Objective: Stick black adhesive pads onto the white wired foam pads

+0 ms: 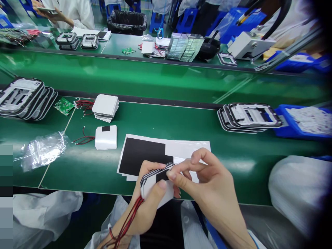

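Note:
My left hand [149,204] grips a small stack of white square panels [151,186] with red and black wires [132,216] trailing down over the wrist. A black sticker patch [162,175] lies on the top panel near its upper edge. My right hand [204,176] pinches at that edge, thumb and forefinger closed on the black patch. Just beyond my hands is a white backing sheet with black adhesive pieces [142,155], bare white on its right part. To the left lies a single white panel [106,138] with a black patch and wires.
Behind that panel is a stack of white panels [105,105]. At left are stacked black-and-white frames [23,98], a green circuit board [63,106] and a clear plastic bag [45,150]. More frames [249,116] and a blue bin [306,121] stand right. Co-workers' sleeves [293,190] flank me.

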A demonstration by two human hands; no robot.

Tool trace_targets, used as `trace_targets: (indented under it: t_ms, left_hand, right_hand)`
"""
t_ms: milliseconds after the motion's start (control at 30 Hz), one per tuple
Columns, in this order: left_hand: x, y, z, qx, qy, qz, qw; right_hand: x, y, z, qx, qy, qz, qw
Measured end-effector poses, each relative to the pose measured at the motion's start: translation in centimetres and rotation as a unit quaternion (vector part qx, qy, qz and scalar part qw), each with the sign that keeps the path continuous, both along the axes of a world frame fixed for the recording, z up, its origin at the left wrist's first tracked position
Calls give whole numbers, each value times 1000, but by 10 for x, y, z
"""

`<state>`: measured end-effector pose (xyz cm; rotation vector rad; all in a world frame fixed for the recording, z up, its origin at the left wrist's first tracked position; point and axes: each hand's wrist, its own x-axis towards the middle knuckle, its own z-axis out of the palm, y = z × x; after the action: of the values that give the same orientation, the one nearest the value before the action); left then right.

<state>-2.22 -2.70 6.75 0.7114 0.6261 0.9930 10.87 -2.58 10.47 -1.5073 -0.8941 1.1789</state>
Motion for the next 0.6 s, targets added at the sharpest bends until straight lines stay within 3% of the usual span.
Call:
trace_targets:
  t_ms: [233, 433, 533, 600]
  left_hand:
    - [-1, 7, -4, -22, -5, 25, 999]
    - [-2, 9, -5, -52, -11, -28, 998]
    - [-6, 12, -13, -81, -39, -54, 994]
    - [-10, 16, -17, -108, -63, -52, 991]
  right_hand:
    - [2, 4, -23, 11, -67, 4, 998]
    - [3, 15, -31, -1, -19, 108, 994]
    - [7, 24, -35, 28, -80, 135, 987]
    - [11, 27, -36, 84, -189, 110, 972]
